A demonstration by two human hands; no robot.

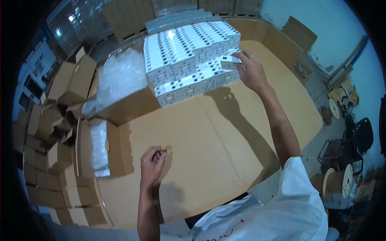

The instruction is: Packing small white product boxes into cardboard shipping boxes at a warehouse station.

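Small white box [230,62] sits pinched in right hand [251,71] fingers, at front edge of the white box stack [189,56] on the cardboard-covered bench [209,148]. Best to keep it level w/ neighbours, edges flush. Left hand [152,164] fingers curled, pinching a small orange bit [163,148] just above bench.

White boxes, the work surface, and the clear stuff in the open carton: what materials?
White boxes: likely matte paperboard, crisp folded edges; right hand holds one. Work surface: brown corrugated cardboard, flattened, with fold creases. Clear stuff: probably thin plastic bags or film, crinkled and glossy. Left hand pinches a small tan piece, material unclear.
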